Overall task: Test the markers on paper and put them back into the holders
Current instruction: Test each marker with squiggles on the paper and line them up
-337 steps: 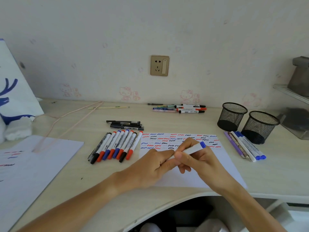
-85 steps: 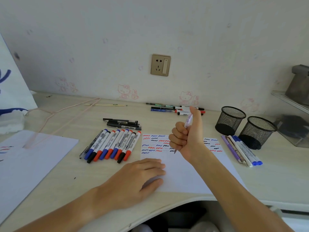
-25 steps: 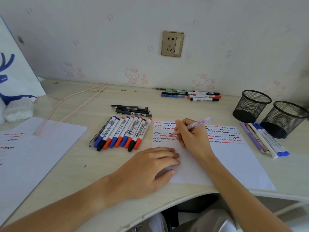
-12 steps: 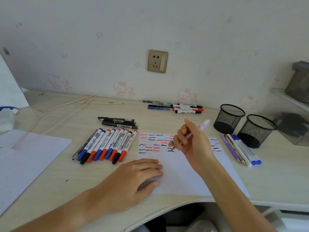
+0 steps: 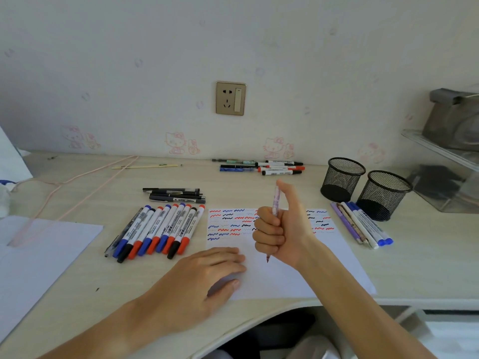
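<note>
My right hand (image 5: 281, 229) grips a thin lilac pen (image 5: 276, 200) upright in a fist above the paper, thumb raised beside its top end, tip pointing down. The white paper (image 5: 298, 270) carries rows of red, blue and black squiggles along its far part. My left hand (image 5: 204, 275) rests flat on the paper's left edge. Several red, blue and black markers (image 5: 160, 229) lie in a row left of the paper. Two black mesh holders (image 5: 342, 178) (image 5: 386, 194) stand at the right, and I see nothing inside them.
Several pens (image 5: 363, 225) lie beside the nearer holder. More markers (image 5: 272, 168) lie by the wall, and black pens (image 5: 177, 195) behind the marker row. Another sheet (image 5: 39, 255) lies at the left under a pink cord (image 5: 77, 177). A clear shelf (image 5: 445, 156) stands far right.
My right hand lifted the lilac pen off the paper and turned it upright in a fist with the thumb up. My left hand stayed on the paper.
</note>
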